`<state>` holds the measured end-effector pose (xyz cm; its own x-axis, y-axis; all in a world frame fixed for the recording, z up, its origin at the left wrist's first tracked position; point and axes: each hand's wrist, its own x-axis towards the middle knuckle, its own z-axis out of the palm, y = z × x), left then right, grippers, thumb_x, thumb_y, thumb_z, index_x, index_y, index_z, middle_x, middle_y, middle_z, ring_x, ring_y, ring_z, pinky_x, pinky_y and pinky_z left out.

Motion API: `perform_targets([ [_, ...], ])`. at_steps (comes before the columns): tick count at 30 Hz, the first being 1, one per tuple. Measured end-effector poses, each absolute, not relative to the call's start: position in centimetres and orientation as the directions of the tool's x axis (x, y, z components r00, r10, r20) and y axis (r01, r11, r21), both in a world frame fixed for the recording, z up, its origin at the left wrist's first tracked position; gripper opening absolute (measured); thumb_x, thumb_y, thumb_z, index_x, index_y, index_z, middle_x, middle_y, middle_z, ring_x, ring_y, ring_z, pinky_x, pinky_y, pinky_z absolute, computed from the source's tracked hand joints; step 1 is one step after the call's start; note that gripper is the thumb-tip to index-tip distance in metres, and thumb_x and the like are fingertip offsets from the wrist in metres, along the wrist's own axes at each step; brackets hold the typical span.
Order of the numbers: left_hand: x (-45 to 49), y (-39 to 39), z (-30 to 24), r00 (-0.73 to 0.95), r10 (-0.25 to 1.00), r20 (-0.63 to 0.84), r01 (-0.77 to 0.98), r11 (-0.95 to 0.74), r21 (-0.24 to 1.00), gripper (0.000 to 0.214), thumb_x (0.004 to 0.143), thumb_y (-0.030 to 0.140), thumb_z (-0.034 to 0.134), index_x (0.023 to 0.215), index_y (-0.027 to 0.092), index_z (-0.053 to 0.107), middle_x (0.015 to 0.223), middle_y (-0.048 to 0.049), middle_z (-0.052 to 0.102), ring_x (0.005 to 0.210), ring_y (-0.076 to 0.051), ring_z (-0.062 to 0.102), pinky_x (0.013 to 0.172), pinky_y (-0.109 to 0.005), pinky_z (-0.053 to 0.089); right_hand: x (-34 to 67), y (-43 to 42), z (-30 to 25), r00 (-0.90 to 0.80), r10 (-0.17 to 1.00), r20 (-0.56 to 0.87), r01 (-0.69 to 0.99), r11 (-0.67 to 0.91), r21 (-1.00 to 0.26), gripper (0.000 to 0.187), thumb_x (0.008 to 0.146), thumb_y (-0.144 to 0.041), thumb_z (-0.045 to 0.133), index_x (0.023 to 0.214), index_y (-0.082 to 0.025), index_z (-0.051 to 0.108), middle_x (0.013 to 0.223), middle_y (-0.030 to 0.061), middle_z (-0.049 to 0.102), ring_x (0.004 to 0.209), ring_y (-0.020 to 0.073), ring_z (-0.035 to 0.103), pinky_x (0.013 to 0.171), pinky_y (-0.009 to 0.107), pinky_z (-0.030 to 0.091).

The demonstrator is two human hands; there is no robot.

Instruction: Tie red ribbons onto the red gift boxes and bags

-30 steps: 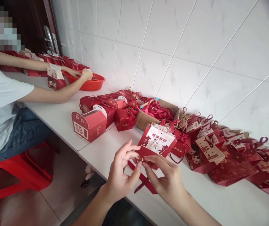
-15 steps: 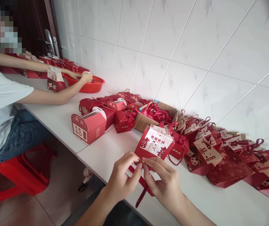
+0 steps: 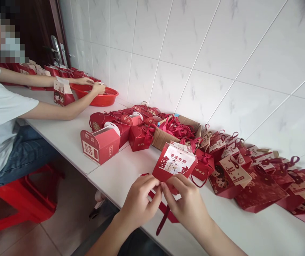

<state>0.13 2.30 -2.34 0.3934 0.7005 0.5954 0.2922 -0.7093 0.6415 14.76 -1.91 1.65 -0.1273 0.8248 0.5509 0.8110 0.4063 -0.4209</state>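
My left hand (image 3: 143,197) and my right hand (image 3: 185,199) meet at the fingertips just in front of a red candy box with a white printed panel (image 3: 177,161). Thumb and forefinger of each are pinched together on a narrow dark red strap. The strap's free end (image 3: 163,222), with a small hole in it, hangs below the fingers. What lies right between the fingertips is hidden. A flat red piece (image 3: 171,213) is partly visible on the table behind the strap.
Several red boxes (image 3: 101,145) and a cardboard box (image 3: 165,140) of red ribbons stand along the wall. More decorated boxes (image 3: 261,188) line the right side. At the left, a co-worker's hands (image 3: 97,87) are over a red basin (image 3: 105,101).
My fingertips have drawn closer together, and the small gold stud seen between them before is now covered. The co-worker's far hand has lifted a little from the basin.
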Motion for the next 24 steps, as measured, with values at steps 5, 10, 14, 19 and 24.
perform_targets([
  [5,0.1,2.3,-2.3,0.476,0.706,0.525,0.352,-0.699,0.622,0.021,0.090,0.015,0.039,0.070,0.020,0.039,0.070,-0.0011,0.052,0.067,-0.016,0.047,0.065,-0.029,0.039,15.0,-1.9,1.3,-0.185,0.926,0.329,0.886,0.302,-0.351,0.026,0.094,-0.025,0.038,0.068,-0.020,0.043,0.062,0.0008,0.054,0.048,0.0114,0.046,0.046,0.024,0.030],
  [10,0.2,2.2,-2.1,0.523,0.708,0.474,0.349,-0.686,0.639,0.019,0.089,0.015,0.037,0.071,0.020,0.040,0.073,-0.0014,0.053,0.069,-0.016,0.048,0.066,-0.029,0.039,15.2,-1.7,1.5,-0.201,0.959,0.201,0.894,0.263,-0.363,0.027,0.094,-0.026,0.034,0.067,-0.021,0.035,0.064,0.0017,0.055,0.052,0.0129,0.045,0.049,0.025,0.028],
  [14,-0.1,2.1,-1.7,0.526,0.723,0.447,0.226,-0.626,0.746,0.021,0.091,0.017,0.038,0.070,0.020,0.041,0.073,-0.0003,0.051,0.068,-0.015,0.048,0.065,-0.027,0.040,15.1,-1.6,1.4,-0.243,0.953,0.180,0.882,0.294,-0.369,0.022,0.094,-0.024,0.032,0.072,-0.021,0.036,0.069,0.0034,0.057,0.054,0.0141,0.047,0.050,0.026,0.029],
  [19,-1.0,2.1,-1.0,0.550,0.719,0.426,0.084,-0.555,0.828,0.025,0.096,0.026,0.038,0.072,0.020,0.042,0.072,0.0005,0.048,0.068,-0.014,0.046,0.067,-0.026,0.040,15.0,-1.9,1.5,-0.319,0.923,0.218,0.840,0.381,-0.387,0.020,0.095,-0.021,0.029,0.076,-0.021,0.037,0.072,0.0024,0.054,0.056,0.0139,0.047,0.052,0.026,0.031],
  [24,-1.8,2.3,-0.8,0.590,0.677,0.440,0.021,-0.557,0.830,0.027,0.095,0.028,0.040,0.071,0.019,0.047,0.069,-0.0001,0.048,0.066,-0.014,0.045,0.065,-0.026,0.041,15.1,-2.3,2.0,-0.390,0.886,0.252,0.783,0.463,-0.417,0.021,0.096,-0.021,0.028,0.076,-0.022,0.034,0.070,-0.0001,0.049,0.056,0.0125,0.042,0.052,0.025,0.031],
])
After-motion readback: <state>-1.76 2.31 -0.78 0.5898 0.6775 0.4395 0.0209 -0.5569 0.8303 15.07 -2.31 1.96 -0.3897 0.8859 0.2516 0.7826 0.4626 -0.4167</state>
